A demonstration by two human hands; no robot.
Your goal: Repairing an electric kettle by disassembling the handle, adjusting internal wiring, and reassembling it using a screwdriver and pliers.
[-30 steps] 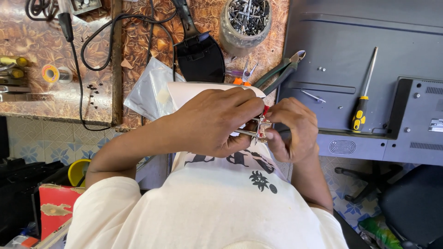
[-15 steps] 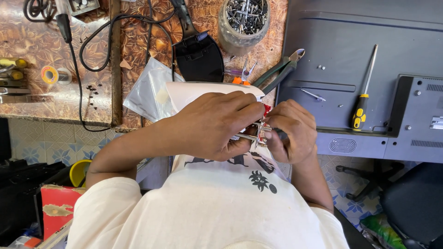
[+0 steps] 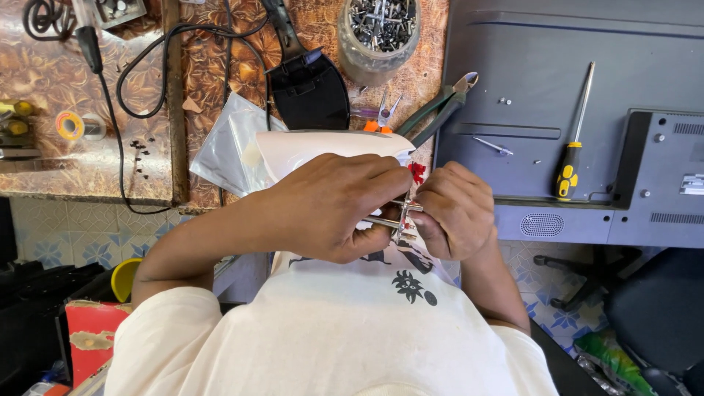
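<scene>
My left hand (image 3: 334, 205) wraps over a white plastic appliance shell (image 3: 323, 147) held against my chest. From its end stick out thin metal prongs (image 3: 392, 220) and a bit of red wiring (image 3: 417, 172). My right hand (image 3: 455, 213) is closed around a small metal part at those prongs, its fingers touching the left hand's fingertips. What lies inside the right fist is hidden.
On the brown worktop lie green-handled pliers (image 3: 440, 110), small orange-handled cutters (image 3: 381, 117), a black iron soleplate (image 3: 308, 88), a jar of screws (image 3: 378, 29), a clear plastic bag (image 3: 227, 143) and black cables (image 3: 147, 66). A yellow-handled screwdriver (image 3: 572, 147) rests on the grey device back (image 3: 543, 66).
Both hands stay clasped at the prongs; the right fingers shifted slightly against the metal part. Nothing else has moved.
</scene>
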